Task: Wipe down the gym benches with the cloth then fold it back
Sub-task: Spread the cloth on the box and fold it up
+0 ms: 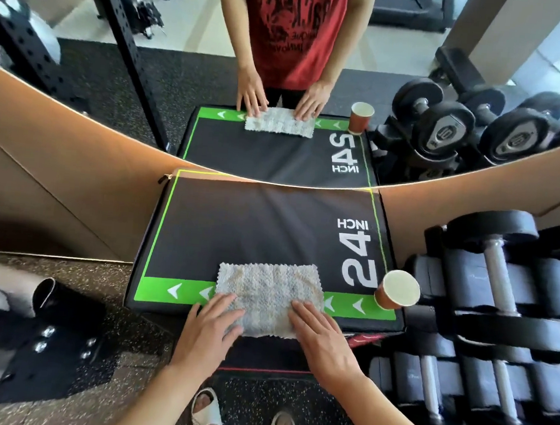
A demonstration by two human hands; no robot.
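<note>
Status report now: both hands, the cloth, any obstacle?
Left hand and right hand flat on cloth. Cloth folded on box. Paper cup beside it.

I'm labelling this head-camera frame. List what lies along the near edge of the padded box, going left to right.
Left hand pressing flat on the cloth → right hand flat on the cloth's other side → paper cup at the padded box corner → dumbbell rack.

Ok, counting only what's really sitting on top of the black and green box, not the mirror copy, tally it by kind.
Cloth: 1
Paper cup: 1
Hands resting on the cloth: 2, left hand and right hand
Total: 4
</note>
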